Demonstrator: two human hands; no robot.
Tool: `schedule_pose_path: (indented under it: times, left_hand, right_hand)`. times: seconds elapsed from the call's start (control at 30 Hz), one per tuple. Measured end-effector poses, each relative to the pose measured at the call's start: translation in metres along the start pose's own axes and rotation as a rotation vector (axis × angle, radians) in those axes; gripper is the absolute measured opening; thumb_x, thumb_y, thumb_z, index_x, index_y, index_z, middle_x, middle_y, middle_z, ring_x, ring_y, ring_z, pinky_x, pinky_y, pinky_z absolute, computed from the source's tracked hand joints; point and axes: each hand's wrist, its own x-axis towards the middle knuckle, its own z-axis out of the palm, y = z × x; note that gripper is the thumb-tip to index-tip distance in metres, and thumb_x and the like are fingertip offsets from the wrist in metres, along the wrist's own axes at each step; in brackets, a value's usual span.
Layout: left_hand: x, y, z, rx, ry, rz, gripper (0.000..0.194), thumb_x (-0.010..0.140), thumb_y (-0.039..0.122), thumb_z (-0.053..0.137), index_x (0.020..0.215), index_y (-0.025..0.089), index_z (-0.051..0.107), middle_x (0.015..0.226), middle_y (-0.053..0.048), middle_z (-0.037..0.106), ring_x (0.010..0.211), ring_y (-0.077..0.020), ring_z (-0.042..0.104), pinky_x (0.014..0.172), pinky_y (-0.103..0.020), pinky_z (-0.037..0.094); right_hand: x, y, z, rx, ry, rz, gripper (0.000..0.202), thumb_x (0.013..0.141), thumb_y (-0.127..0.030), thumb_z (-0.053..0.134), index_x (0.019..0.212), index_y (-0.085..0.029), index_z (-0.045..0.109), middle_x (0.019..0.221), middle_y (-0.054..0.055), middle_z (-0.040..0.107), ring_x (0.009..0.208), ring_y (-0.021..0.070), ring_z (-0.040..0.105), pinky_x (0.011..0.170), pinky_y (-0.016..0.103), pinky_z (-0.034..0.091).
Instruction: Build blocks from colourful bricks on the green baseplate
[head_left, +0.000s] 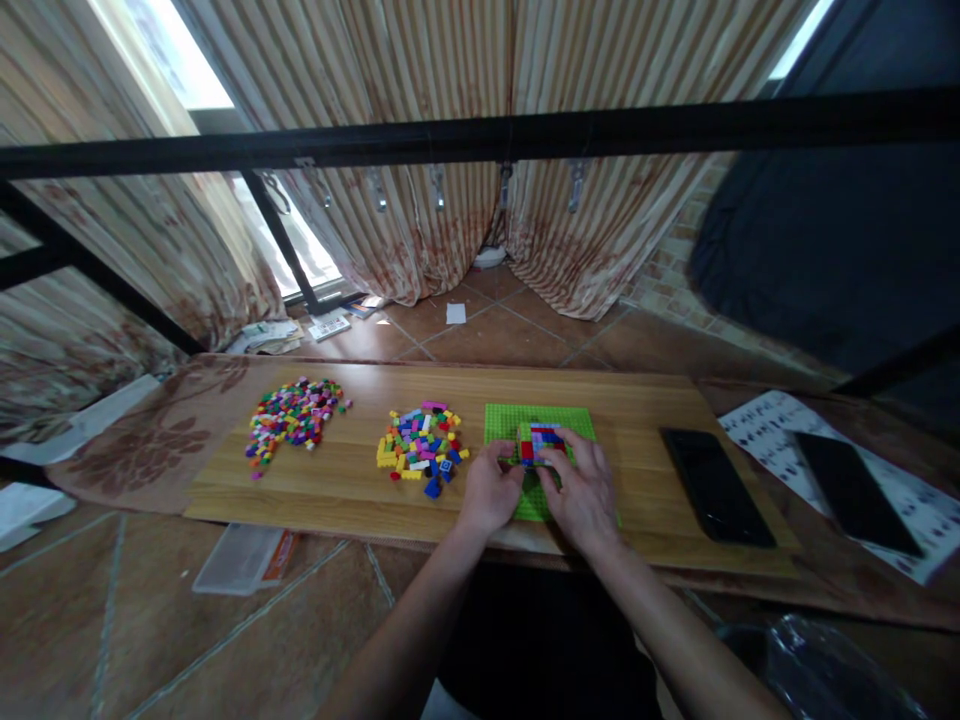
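Note:
A small block structure of toy building bricks [526, 447], with red, blue, lavender and green parts, sits on the green studded baseplate [499, 418]. My left hand [491, 490] is at its left side, with thumb and fingers bent in against it. Over its right and front sides my right hand [589, 492] curls its fingers, touching the bricks and covering part of them. Any single loose brick between my fingertips is too small to make out. Just left of the baseplate lies a pile of mixed bricks [424, 442].
A heap of smaller coloured pieces [296, 420] lies farther left on the wooden board [360, 390]. A black tablet-like slab [716, 488] rests on the right, beside a printed sheet [772, 425] bearing another dark device [855, 490]. A black metal bar [450, 140] crosses beyond the board.

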Motion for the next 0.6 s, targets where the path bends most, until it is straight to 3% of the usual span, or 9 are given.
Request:
schedule_pose_path:
  times: [0.27, 0.6]
  left_hand:
    - [-0.0003, -0.0052, 0.0009, 0.016, 0.001, 0.028, 0.030, 0.071, 0.009, 0.057, 0.100, 0.016, 0.061, 0.095, -0.005, 0.067, 0.075, -0.0140, 0.061, 0.075, -0.027, 0.047]
    - [-0.0017, -0.0023, 0.0005, 0.037, 0.003, 0.032, 0.027, 0.072, 0.009, 0.058, 0.098, 0.015, 0.062, 0.097, -0.007, 0.067, 0.087, -0.0161, 0.062, 0.082, -0.028, 0.047]
  right_hand:
    - [0.0019, 0.0040, 0.0009, 0.005, -0.008, -0.037, 0.019, 0.084, -0.023, 0.053, 0.098, -0.020, 0.064, 0.126, 0.010, 0.049, 0.108, 0.0269, 0.044, 0.090, 0.044, 0.042]
    - [0.0072, 0.0088, -0.0003, 0.059, -0.018, -0.071, 0.017, 0.087, -0.028, 0.051, 0.088, -0.022, 0.067, 0.120, 0.009, 0.055, 0.105, 0.0259, 0.048, 0.087, 0.043, 0.043]
